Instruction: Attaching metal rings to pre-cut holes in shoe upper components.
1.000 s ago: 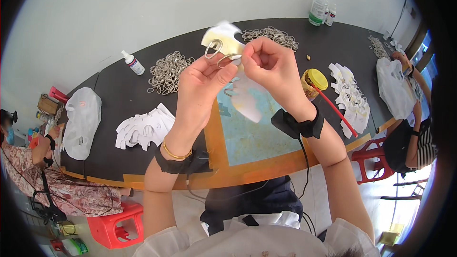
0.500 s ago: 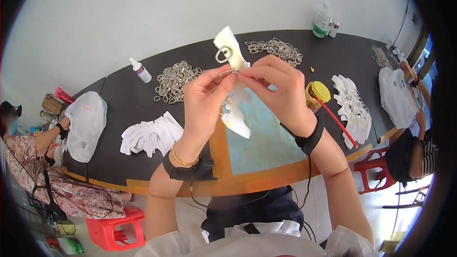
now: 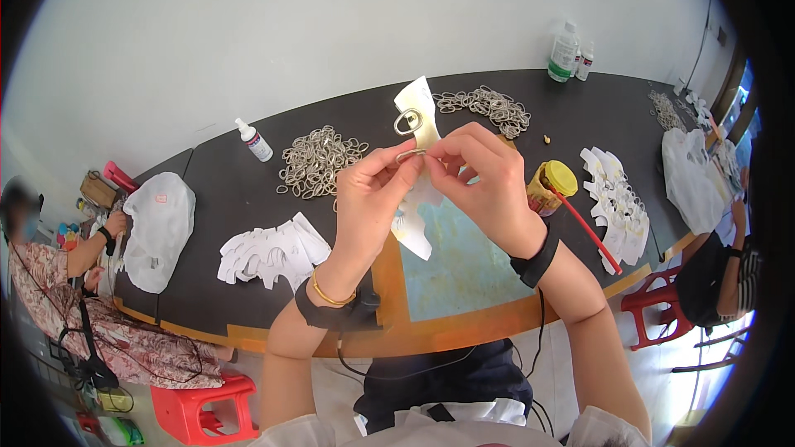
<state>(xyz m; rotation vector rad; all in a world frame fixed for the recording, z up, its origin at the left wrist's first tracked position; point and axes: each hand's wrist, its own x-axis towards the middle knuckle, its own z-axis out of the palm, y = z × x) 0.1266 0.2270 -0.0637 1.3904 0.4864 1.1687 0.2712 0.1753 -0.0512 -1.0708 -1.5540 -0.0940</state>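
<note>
My left hand [image 3: 370,199] and my right hand [image 3: 486,185] meet over the middle of the table. Between their fingertips they pinch a metal oval ring [image 3: 409,154] at a white, yellow-tinged cut strip [image 3: 426,108]. A second metal ring [image 3: 398,123] hangs on the strip above my fingers. The strip's lower end [image 3: 411,236] shows below the hands; its middle is hidden behind my fingers. Beneath lies a worn blue-green mat [image 3: 455,273] framed by brown tape. Whether the pinched ring is through the strip, I cannot tell.
Loose rings form one pile [image 3: 319,161] at left and another [image 3: 497,112] behind. White cut pieces lie in a left stack [image 3: 273,252] and a right stack [image 3: 613,207]. A yellow-lidded jar [image 3: 558,176] with a red stick [image 3: 590,234] stands right. Co-workers sit at both ends.
The whole view has shifted, so the table and hands sit slightly lower and to the right. Both hands keep their pinch on the ring and strip; my right fingers are bent slightly more.
</note>
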